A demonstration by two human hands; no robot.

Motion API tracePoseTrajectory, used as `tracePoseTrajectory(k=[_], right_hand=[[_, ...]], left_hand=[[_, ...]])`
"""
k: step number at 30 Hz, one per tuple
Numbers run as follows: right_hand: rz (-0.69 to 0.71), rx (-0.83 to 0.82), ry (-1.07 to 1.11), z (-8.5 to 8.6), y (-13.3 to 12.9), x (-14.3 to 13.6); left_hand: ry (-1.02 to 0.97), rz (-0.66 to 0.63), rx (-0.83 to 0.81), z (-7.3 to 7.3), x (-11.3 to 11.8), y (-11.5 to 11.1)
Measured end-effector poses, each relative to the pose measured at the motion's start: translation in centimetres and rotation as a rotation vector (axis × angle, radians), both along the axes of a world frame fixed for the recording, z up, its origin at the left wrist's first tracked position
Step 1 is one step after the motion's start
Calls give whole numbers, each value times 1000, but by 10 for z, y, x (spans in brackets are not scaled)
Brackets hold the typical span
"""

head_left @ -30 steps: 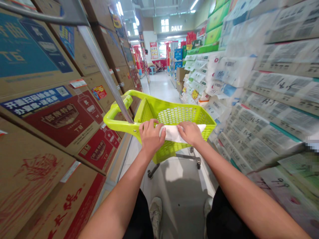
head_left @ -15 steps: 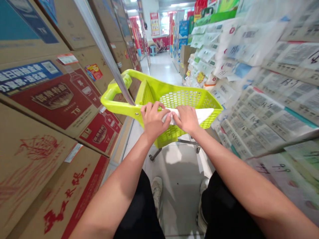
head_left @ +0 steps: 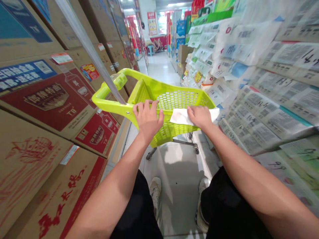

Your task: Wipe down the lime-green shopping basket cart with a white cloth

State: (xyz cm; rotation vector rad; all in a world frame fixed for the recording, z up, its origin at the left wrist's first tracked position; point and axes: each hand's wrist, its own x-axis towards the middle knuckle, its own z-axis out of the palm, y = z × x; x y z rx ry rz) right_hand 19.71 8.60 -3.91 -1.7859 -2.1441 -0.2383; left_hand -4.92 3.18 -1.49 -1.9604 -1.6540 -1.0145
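Observation:
A lime-green shopping cart [head_left: 139, 96] with a perforated basket stands sideways in front of me, its handle end to the left. My left hand [head_left: 148, 118] grips the near rim of the basket, fingers over the edge and thumb on the near side. Farther right along the same rim, my right hand [head_left: 200, 117] presses a white cloth or tissue [head_left: 179, 117] against it, fingers wrapped over the top. The white piece sticks out on both sides of that hand. The basket's visible inside holds nothing.
Stacked cardboard boxes [head_left: 47, 103] rise close on the left. Piled white packages [head_left: 261, 113] line the right side. A metal pole [head_left: 92, 49] slants down to the cart's handle end. The tiled aisle [head_left: 159, 66] runs ahead to a blue stool [head_left: 151, 50].
My hands have moved apart: the right one slid right along the rim with the white piece, the left one shifted slightly left and no longer touches it. The cart appears slightly farther left.

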Motion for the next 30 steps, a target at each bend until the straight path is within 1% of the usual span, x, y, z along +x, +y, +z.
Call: tracePoseTrajectory(k=[2, 7, 9, 10, 11, 13, 16, 19, 22, 24, 26, 28, 30], right_hand=[[54, 35, 38, -2, -5, -13], [224, 163, 134, -4, -25, -67], [250, 195, 140, -3, -29, -78], [259, 197, 131, -2, -29, -80], [269, 190, 116, -2, -27, -78], [284, 157, 78, -2, -20, -65], [248, 101, 34, -6, -3, -31], [212, 79, 10, -13, 14, 7], [219, 80, -5, -22, 25, 31], [216, 99, -1, -25, 29, 34], [205, 111, 17, -25, 28, 28], [204, 101, 35, -22, 25, 14], [225, 90, 51, -18, 20, -6]], left_hand=[[6, -2, -19, 0, 5, -1], [64, -45, -14, -1, 13, -8], [79, -64, -11, -2, 14, -10], [86, -71, -11, -3, 13, -11], [97, -75, -12, -4, 12, -10], [129, -79, -15, -5, 8, -8], [159, -80, -23, -5, 0, -2], [152, -83, -37, -5, -4, 3], [141, -92, -36, -4, -4, 6], [140, -100, -40, -4, -3, 6], [147, -110, -52, -3, -3, 5], [156, -126, -64, -2, -4, 4], [156, -140, -73, -1, -5, 3]])
